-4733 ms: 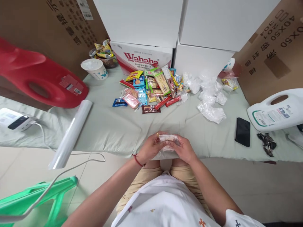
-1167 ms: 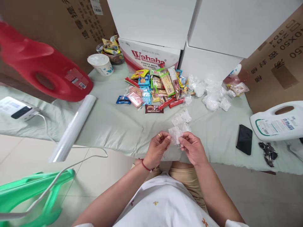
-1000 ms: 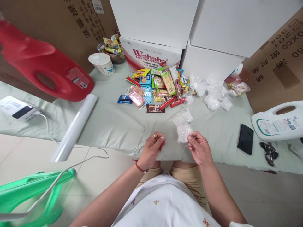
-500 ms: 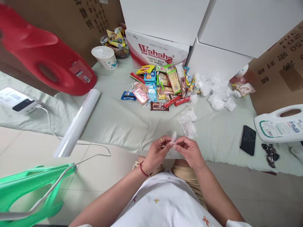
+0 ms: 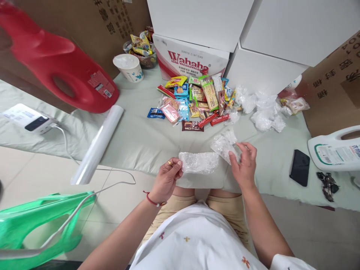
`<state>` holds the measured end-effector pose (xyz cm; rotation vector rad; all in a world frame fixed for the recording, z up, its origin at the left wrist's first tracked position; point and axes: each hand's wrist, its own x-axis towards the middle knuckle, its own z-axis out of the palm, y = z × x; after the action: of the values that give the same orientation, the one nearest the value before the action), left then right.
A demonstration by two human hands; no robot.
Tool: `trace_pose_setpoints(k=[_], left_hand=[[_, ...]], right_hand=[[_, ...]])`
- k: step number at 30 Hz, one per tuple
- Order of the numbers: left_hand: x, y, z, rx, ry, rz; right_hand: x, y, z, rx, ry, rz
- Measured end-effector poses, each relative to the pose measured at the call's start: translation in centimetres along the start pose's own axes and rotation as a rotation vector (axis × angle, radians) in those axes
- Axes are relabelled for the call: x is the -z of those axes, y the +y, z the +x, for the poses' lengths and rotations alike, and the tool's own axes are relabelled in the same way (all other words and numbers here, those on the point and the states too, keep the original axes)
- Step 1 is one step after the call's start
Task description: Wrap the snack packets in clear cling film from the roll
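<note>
Crinkled clear plastic wrap (image 5: 200,162) stretches out flat over the cloth's front edge. Its left end is pinched between the thumb and fingers of my left hand (image 5: 168,176). My right hand (image 5: 245,165) is at a second crumpled piece of clear plastic (image 5: 223,144), thumb and fingers apart around its right edge; whether they touch it, I cannot tell. Beyond both hands lies a pile of packaged snacks (image 5: 197,97), with a brown cocoa packet (image 5: 192,126) at its front.
Clear plastic bundles (image 5: 264,110) sit right of the snacks. A white plastic roll (image 5: 98,144) and red jug (image 5: 67,75) are left; a phone (image 5: 299,167), keys (image 5: 327,185) and white jug (image 5: 334,153) are right. A Wahaba-looking carton (image 5: 191,58) stands behind.
My hands have moved apart from a shared pinch. The plastic wrap now spreads out from my left hand, and my right hand has moved right and forward to the second piece.
</note>
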<state>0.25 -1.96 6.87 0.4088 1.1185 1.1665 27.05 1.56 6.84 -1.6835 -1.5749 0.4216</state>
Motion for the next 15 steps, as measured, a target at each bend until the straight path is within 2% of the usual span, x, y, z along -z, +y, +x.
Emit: trace_pose_setpoints(k=[2,4,6,8,10,12,13,15], left_hand=[[0.2,0.2,-0.3,0.0,0.003,-0.015],[0.2,0.3,-0.6,-0.003,-0.001,-0.033],[0.2,0.2,-0.9,-0.007,-0.006,-0.045],[0.2,0.2,-1.1,-0.014,-0.001,-0.051],[0.1,0.2,-1.1,-0.022,0.018,-0.047],[-0.2,0.3,-0.9,-0.024,0.031,-0.031],[-0.3,0.3,-0.9,-0.023,0.03,-0.02],[-0.8,0.3,-0.7,-0.017,0.006,0.001]], right_hand=[[-1.0,1.6,1.7,0.117,-0.147,-0.228],[-1.9,3.4,4.0,0.131,-0.251,-0.357],[-2.1,4.7,6.4,0.078,-0.224,-0.433],[-1.5,4.7,8.1,0.047,-0.15,-0.466],[-0.3,3.1,8.2,0.097,-0.08,-0.441],[0.6,0.3,6.4,0.218,-0.047,-0.332],[0.7,-1.3,5.0,0.291,-0.077,-0.247],[0.3,-4.0,1.9,0.431,-0.288,-0.064]])
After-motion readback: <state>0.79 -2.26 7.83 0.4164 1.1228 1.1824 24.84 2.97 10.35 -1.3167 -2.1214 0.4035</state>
